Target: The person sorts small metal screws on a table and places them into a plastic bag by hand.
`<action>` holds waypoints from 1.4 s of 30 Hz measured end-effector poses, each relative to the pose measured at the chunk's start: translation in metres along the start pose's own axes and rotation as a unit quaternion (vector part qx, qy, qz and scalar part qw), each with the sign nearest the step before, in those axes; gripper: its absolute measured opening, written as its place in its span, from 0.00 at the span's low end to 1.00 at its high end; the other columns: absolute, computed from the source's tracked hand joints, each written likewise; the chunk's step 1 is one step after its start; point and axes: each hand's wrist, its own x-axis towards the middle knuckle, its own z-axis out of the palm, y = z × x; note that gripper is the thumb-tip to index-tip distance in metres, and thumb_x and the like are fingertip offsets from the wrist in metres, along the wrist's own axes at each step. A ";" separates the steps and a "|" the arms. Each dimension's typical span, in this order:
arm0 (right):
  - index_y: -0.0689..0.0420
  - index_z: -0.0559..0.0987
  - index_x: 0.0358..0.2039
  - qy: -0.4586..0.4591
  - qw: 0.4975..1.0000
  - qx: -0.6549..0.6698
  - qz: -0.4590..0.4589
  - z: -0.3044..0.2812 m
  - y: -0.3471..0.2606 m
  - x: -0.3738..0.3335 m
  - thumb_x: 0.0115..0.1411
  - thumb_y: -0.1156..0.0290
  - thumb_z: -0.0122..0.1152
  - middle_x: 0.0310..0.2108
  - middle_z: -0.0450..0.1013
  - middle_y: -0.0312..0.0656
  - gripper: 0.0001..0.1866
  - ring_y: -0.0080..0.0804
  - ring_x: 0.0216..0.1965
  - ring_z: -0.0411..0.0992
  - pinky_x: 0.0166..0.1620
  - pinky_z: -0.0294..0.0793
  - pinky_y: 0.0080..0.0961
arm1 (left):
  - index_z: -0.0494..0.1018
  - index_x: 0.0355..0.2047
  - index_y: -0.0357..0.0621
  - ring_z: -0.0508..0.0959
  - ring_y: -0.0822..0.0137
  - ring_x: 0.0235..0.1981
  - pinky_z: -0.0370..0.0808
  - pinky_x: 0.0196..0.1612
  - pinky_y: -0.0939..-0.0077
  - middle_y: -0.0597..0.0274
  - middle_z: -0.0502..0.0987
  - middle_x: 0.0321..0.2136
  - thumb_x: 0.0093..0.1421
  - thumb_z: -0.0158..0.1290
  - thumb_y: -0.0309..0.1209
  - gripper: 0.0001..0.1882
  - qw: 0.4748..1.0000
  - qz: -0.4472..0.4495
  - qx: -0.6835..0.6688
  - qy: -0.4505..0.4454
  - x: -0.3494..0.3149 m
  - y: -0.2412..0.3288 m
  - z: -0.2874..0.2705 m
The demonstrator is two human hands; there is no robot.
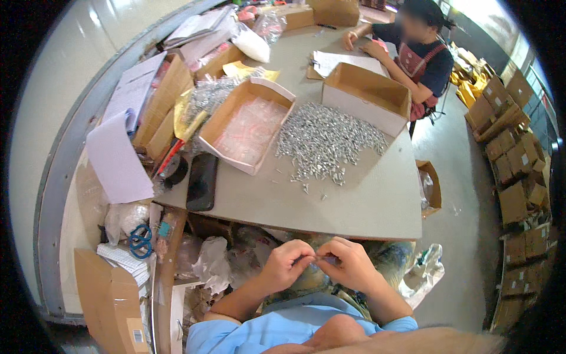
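My left hand (287,264) and my right hand (348,264) meet over my lap, just off the table's near edge. Fingertips of both are pinched together at one spot; whatever sits between them is too small to make out. On the table ahead lies a spread pile of small silver screws (327,141), with a few strays on its near side. To the left of the pile, an open carton box (207,141) holds clear plastic bags (250,131). A taller open carton box (367,115) stands behind the pile.
Across the table (365,206) a person (421,59) sits by papers (348,64). A black phone (201,183) lies near the left edge. Blue-handled scissors (140,241) rest at lower left. Stacked cartons (513,159) line the right; a white bag (425,271) is beside my lap.
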 end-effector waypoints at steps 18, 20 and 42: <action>0.60 0.72 0.24 0.157 0.986 -0.004 0.051 -0.021 0.056 0.011 0.50 0.77 0.62 0.22 0.68 0.43 0.06 0.34 0.21 0.68 0.26 0.67 0.25 | 0.73 0.32 0.37 0.74 0.69 0.24 0.71 0.28 0.75 0.59 0.75 0.22 0.60 0.54 0.29 0.07 0.857 0.166 0.248 0.419 0.150 0.014 -0.171; 0.60 0.73 0.25 0.187 0.981 -0.022 0.044 -0.019 0.071 0.012 0.50 0.76 0.63 0.22 0.68 0.43 0.06 0.33 0.22 0.68 0.26 0.68 0.25 | 0.74 0.33 0.37 0.77 0.61 0.29 0.73 0.31 0.71 0.55 0.78 0.26 0.57 0.56 0.30 0.08 0.888 0.077 0.319 0.321 0.171 0.002 -0.178; 0.53 0.51 0.66 -0.033 0.946 -0.299 0.118 -0.042 0.091 0.110 0.60 0.65 0.50 0.67 0.41 0.52 0.35 0.51 0.68 0.37 0.67 0.41 0.46 | 0.79 0.29 0.41 0.79 0.51 0.37 0.75 0.40 0.60 0.45 0.79 0.32 0.49 0.56 0.31 0.09 0.814 -0.223 0.536 0.024 0.216 -0.117 -0.187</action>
